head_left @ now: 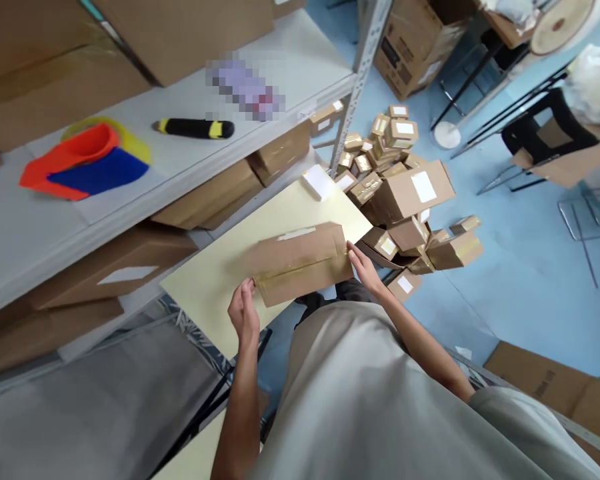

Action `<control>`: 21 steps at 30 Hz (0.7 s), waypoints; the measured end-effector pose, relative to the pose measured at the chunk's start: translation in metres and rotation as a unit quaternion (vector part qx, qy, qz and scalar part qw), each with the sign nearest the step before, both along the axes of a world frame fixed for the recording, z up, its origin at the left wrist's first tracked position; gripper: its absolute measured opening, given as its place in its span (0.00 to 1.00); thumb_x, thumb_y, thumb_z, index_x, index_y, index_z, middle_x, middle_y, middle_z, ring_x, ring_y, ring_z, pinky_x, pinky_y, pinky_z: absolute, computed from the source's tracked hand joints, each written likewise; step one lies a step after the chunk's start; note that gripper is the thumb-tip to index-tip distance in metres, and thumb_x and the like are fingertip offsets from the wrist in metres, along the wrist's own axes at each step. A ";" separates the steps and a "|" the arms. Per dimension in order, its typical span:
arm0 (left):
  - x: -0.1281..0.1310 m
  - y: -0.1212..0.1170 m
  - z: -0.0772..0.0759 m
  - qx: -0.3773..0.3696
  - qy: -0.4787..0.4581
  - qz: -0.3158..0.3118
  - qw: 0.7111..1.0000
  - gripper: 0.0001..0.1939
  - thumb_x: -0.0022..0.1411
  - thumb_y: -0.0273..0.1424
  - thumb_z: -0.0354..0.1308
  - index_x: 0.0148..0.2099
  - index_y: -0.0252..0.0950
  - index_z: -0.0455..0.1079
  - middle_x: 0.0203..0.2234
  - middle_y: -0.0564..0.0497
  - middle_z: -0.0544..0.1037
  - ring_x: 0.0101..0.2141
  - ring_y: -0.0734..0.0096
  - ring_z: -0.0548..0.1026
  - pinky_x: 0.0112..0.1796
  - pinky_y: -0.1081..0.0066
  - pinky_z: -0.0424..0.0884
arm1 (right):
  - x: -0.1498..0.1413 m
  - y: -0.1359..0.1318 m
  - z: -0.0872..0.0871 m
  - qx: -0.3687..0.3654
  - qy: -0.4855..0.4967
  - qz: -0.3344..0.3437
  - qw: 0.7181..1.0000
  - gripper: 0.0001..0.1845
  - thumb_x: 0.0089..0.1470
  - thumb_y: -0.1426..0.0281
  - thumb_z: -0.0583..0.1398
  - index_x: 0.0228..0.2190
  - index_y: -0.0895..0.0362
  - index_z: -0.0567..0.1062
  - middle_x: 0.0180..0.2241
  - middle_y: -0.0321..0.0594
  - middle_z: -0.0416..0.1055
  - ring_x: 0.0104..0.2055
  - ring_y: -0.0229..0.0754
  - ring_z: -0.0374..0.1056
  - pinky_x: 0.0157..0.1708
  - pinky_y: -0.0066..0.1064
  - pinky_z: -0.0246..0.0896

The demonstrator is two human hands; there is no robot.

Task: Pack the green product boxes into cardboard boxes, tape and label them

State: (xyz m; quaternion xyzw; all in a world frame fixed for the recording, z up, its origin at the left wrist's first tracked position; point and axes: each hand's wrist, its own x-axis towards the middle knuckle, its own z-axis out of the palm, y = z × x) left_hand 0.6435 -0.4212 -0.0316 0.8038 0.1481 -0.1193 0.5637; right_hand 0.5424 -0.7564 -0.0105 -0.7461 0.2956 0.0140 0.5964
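A long taped cardboard box (305,270) is held between my two hands over a pale yellow tabletop (200,287). At its left end, the fingers of my left hand (244,312) are closed in a pinch near the lower corner. Against the right end, my right hand (364,268) presses with its fingers, partly hidden by the box edge. Clear tape runs along the side facing me, and a white label (297,233) shows on the far face. Beyond the box, a small white stack, perhaps labels (318,182), lies at the table's far corner.
On the grey shelf (300,73) are an orange-and-blue tape dispenser (85,163), a black-and-yellow utility knife (196,128) and a pixelated object (245,87). Large cartons (190,33) stand behind them. A pile of labelled boxes (405,193) covers the floor beside a metal post (360,73).
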 end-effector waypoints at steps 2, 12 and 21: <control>0.000 -0.020 -0.001 0.008 0.025 -0.038 0.999 0.27 0.73 0.52 0.56 0.57 0.36 0.79 0.58 0.36 0.85 0.60 0.48 0.83 0.64 0.51 0.78 | -0.027 -0.004 -0.002 -0.007 0.041 -0.028 0.999 0.50 0.65 0.33 0.58 0.73 0.52 0.72 0.75 0.46 0.66 0.79 0.62 0.61 0.79 0.56 0.52; -0.057 -0.136 0.029 0.114 -0.087 -0.138 0.980 0.25 0.67 0.48 0.65 0.58 0.36 0.79 0.55 0.38 0.83 0.52 0.49 0.86 0.60 0.51 0.82 | -0.128 -0.064 -0.046 0.095 0.023 -0.079 0.992 0.38 0.65 0.40 0.61 0.61 0.54 0.78 0.61 0.47 0.81 0.60 0.55 0.77 0.63 0.45 0.72; -0.149 -0.361 0.021 0.131 -0.048 -0.352 0.925 0.26 0.66 0.40 0.67 0.63 0.36 0.77 0.58 0.36 0.77 0.57 0.47 0.83 0.64 0.52 0.78 | -0.277 -0.218 -0.077 0.060 0.069 -0.286 0.954 0.35 0.62 0.38 0.60 0.54 0.52 0.78 0.58 0.48 0.82 0.60 0.58 0.77 0.65 0.49 0.69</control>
